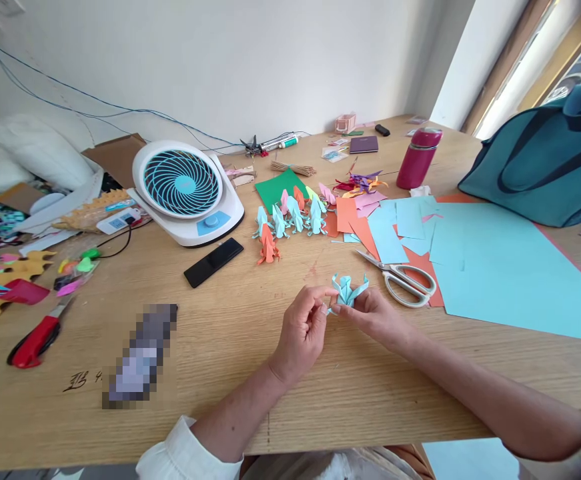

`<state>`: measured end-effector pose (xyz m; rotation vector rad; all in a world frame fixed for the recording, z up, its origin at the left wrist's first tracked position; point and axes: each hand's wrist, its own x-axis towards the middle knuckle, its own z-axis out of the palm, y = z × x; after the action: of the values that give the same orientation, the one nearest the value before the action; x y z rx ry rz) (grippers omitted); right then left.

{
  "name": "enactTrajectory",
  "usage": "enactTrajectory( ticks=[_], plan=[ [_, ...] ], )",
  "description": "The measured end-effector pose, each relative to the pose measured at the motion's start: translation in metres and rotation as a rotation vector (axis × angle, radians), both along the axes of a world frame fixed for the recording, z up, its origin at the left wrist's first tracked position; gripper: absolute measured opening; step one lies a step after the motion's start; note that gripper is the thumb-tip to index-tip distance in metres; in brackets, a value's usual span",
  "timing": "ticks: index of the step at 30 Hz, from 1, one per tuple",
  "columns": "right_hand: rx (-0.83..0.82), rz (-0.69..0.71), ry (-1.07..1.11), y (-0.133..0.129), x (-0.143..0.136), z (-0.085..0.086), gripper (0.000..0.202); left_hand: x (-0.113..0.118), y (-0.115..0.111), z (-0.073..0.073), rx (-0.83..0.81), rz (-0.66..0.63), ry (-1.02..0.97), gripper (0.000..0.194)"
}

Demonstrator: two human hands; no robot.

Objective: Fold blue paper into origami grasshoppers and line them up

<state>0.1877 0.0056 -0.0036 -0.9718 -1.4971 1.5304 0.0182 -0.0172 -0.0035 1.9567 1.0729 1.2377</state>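
A light blue folded paper figure (346, 291) with thin bent limbs is held between both hands near the middle of the table. My left hand (308, 321) pinches a thin limb at the figure's lower left. My right hand (374, 317) grips its lower right side between thumb and fingers. Behind them stand several finished-looking folded figures, mostly light blue (296, 215), with an orange one (268, 245) in front. White-handled scissors (406, 283) lie just right of my right hand, partly on orange paper.
Light blue sheets (510, 267) spread at the right, below a teal bag (540, 160) and a magenta bottle (419, 159). A white fan (183, 187), black phone (213, 262) and red-handled cutter (37, 340) are on the left. A green sheet (280, 187) lies behind.
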Motion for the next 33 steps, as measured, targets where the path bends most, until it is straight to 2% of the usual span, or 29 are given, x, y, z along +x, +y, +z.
enactTrajectory(
  ticks=[7, 14, 20, 25, 27, 30, 33],
  plan=[
    [0.005, 0.006, 0.019, -0.001, -0.002, 0.000, 0.045, 0.002, 0.000, -0.001, -0.053, 0.024, -0.037, 0.019],
    [0.003, -0.014, 0.041, -0.002, -0.002, 0.005, 0.042, 0.002, 0.001, -0.013, -0.193, 0.029, -0.082, 0.015],
    [0.006, -0.032, 0.071, -0.003, -0.005, 0.000, 0.038, 0.004, 0.001, -0.016, -0.027, 0.087, 0.086, 0.018],
    [0.014, -0.055, 0.048, -0.003, -0.007, -0.006, 0.041, 0.004, 0.003, -0.016, 0.069, 0.081, 0.173, 0.017],
    [0.016, -0.076, 0.055, -0.003, -0.008, -0.004, 0.042, 0.005, 0.004, -0.015, 0.038, 0.091, 0.104, 0.015],
    [0.019, -0.098, 0.069, -0.002, -0.006, -0.002, 0.041, 0.007, 0.007, -0.012, -0.102, 0.105, -0.093, 0.014],
    [0.017, -0.113, 0.077, -0.001, -0.004, -0.002, 0.039, 0.007, 0.010, -0.009, -0.288, 0.039, -0.286, 0.028]
  ],
)
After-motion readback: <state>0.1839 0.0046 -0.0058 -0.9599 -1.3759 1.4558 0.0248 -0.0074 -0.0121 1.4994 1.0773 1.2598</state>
